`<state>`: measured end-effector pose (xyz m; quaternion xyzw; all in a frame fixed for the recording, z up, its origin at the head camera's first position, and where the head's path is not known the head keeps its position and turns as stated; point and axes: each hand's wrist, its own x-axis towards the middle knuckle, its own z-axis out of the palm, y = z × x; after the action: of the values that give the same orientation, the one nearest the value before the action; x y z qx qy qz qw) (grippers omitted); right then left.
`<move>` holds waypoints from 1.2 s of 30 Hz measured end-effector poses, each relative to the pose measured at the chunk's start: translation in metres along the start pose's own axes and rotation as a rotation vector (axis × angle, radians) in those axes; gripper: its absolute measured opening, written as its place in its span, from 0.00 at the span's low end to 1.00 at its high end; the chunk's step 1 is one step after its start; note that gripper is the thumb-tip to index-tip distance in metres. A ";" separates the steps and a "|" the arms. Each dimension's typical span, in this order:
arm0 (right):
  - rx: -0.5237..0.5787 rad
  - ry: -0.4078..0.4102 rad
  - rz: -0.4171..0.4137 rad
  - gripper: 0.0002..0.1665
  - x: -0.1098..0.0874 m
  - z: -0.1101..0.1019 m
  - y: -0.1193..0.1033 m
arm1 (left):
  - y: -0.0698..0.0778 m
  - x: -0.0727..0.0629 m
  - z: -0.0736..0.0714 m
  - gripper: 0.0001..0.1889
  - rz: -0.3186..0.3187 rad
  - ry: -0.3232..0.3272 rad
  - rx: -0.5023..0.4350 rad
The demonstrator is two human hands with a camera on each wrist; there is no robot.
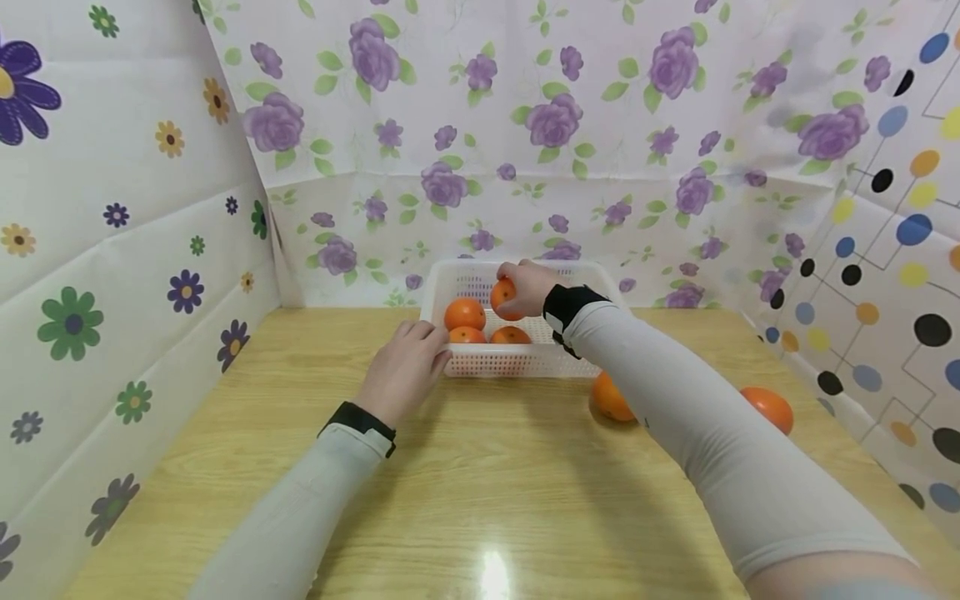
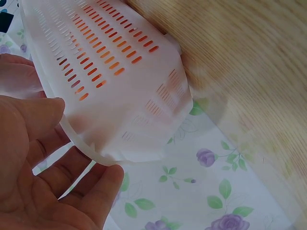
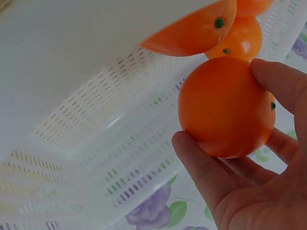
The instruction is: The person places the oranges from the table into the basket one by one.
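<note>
A white plastic basket [image 1: 517,363] with slotted walls stands at the back of the table. My left hand [image 1: 403,367] holds its left end, the thumb [image 2: 45,112] on the outer wall side of the rim and the fingers around the edge. In my right hand [image 3: 268,187] is an orange [image 3: 225,108], gripped between thumb and fingers over the inside of the basket. Three more oranges lie in the basket's left part: a rear one [image 1: 465,314], a front left one [image 1: 467,335] and a front right one [image 1: 511,335].
One orange [image 1: 612,398] lies on the wooden table [image 1: 480,475] in front of the basket, partly hidden by my right forearm. Another orange [image 1: 769,408] lies farther right. A flowered sheet [image 1: 480,125] hangs close behind the basket; patterned sheets line both sides.
</note>
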<state>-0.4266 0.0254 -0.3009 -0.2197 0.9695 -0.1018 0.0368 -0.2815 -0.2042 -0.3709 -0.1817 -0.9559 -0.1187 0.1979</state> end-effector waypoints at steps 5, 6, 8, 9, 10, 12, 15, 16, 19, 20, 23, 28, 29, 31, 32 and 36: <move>-0.002 -0.001 0.007 0.37 0.003 0.002 0.002 | 0.000 -0.001 -0.001 0.12 0.005 0.009 0.001; -0.003 0.000 0.003 0.37 0.003 0.002 0.002 | 0.000 -0.001 -0.001 0.12 0.006 0.012 0.000; -0.006 0.000 -0.002 0.38 0.002 0.001 0.003 | 0.000 -0.001 -0.001 0.12 0.009 0.016 -0.001; -0.005 0.001 -0.004 0.38 0.002 0.001 0.003 | 0.000 -0.001 0.000 0.12 0.010 0.018 -0.002; 0.000 0.000 -0.003 0.38 0.002 0.001 0.003 | 0.000 -0.001 0.000 0.12 0.011 0.019 -0.003; 0.014 -0.002 0.002 0.38 0.004 0.000 0.004 | -0.001 -0.001 0.000 0.12 0.009 0.020 -0.005; 0.030 -0.010 0.022 0.37 0.010 0.002 0.008 | -0.001 0.000 0.000 0.12 0.011 0.020 -0.004; 0.038 -0.013 0.026 0.37 0.011 0.002 0.010 | -0.001 0.000 0.001 0.12 0.012 0.021 -0.003; 0.045 -0.022 0.033 0.37 0.014 0.004 0.013 | -0.001 0.000 0.001 0.12 0.017 0.024 0.002; 0.046 -0.024 0.033 0.37 0.014 0.004 0.013 | -0.002 0.000 0.002 0.12 0.021 0.028 0.003; 0.047 -0.029 0.025 0.37 0.014 0.004 0.015 | -0.002 0.000 0.003 0.10 0.032 0.037 0.007; 0.065 -0.035 0.022 0.37 0.014 0.004 0.016 | -0.003 -0.001 0.004 0.10 0.038 0.047 0.008; 0.070 -0.037 0.025 0.37 0.014 0.005 0.016 | -0.004 -0.001 0.004 0.10 0.039 0.048 0.008; 0.084 -0.039 0.029 0.37 0.014 0.006 0.016 | -0.004 -0.001 0.004 0.10 0.038 0.048 0.007; 0.092 -0.039 0.031 0.37 0.014 0.006 0.016 | -0.004 -0.001 0.004 0.10 0.039 0.049 0.007; 0.129 -0.040 0.044 0.37 0.014 0.007 0.017 | -0.004 0.000 0.004 0.09 0.042 0.051 0.010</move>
<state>-0.4460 0.0330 -0.3120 -0.1975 0.9646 -0.1589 0.0725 -0.2839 -0.2065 -0.3750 -0.1976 -0.9471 -0.1143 0.2255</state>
